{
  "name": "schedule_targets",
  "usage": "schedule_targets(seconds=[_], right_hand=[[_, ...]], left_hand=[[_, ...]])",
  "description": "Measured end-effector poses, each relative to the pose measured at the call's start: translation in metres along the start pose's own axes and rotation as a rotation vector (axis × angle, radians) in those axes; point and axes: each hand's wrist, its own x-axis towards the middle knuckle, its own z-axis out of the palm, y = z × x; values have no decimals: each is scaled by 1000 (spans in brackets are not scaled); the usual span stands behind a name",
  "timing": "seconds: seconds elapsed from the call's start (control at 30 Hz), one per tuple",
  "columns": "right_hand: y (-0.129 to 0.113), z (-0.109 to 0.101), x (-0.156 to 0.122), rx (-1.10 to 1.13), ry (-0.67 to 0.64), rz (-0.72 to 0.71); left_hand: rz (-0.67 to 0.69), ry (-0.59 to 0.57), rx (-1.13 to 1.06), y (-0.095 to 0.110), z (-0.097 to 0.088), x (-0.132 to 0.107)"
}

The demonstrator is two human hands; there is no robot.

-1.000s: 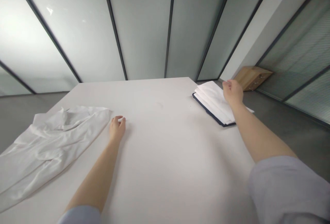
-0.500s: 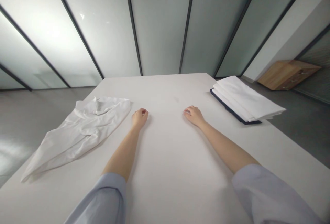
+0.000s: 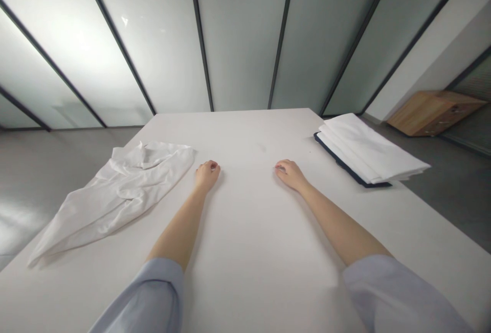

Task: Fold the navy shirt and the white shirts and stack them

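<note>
My left hand rests on the white table with its fingers loosely curled in and nothing in them. Just to its left, a small gap away, lies a rumpled white cloth garment, spread out with creases and what looks like a collar at the far end. Across from it, my right hand also lies on the tabletop, fingers curled toward the thumb around a small hollow, holding nothing visible. Farther right is a stack of folded white cloth on top of a dark navy flat piece, apart from my right hand.
The folded stack reaches past the table's right edge. Behind the table stand frosted glass panels with dark frames. A wooden drawer cabinet is on the grey floor at the far right.
The view has shifted very slightly. Both hands stay almost where they were, and the cloths have not moved on the table.
</note>
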Motion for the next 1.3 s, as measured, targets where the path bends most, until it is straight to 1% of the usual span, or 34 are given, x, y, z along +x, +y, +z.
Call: schedule_targets(seconds=[0.3,0.57,0.67,0.73,0.8,0.83,0.87,0.9,0.97,1.0,1.03,1.07,1.1,1.13,1.17,1.23,1.3], right_hand=[[-1,-1,-1,-6,0,-8],[2,1,-1,-2,16,-2],[3,1,0,1,16,-4],[4,0,0,-2,10,-6],[4,0,1,-10,3,-9],[4,1,1,-15,0,-11],[4,1,1,-22,-4,-13],[4,1,1,-30,-6,-14],[4,3,2,-48,-6,-12],[4,3,2,-56,-5,-11],[4,4,2,-64,-3,-9],[4,5,2,-71,0,-8],[4,5,2,-76,4,-7],[4,6,2,-80,8,-7],[3,6,2,-82,13,-5],[2,7,2,-83,17,2],[0,7,3,-86,17,19]], left_hand=[[11,-10,3,0,-1,-1],[25,8,-37,-6,3,1],[53,-25,29,-8,3,2],[101,-77,96,-8,0,3],[144,-134,126,-11,-7,5],[151,-143,137,-14,-13,7],[145,-126,157,-18,-20,8],[132,-80,190,-24,-29,10],[74,79,277,-41,-48,13],[13,156,315,-51,-57,14],[-71,209,337,-62,-66,16],[-176,226,337,-72,-73,17],[-281,211,321,-81,-79,18],[-367,182,296,-88,-82,19],[-425,150,270,-94,-84,20],[-448,119,251,-95,-80,19],[-407,113,278,-86,-69,18]])
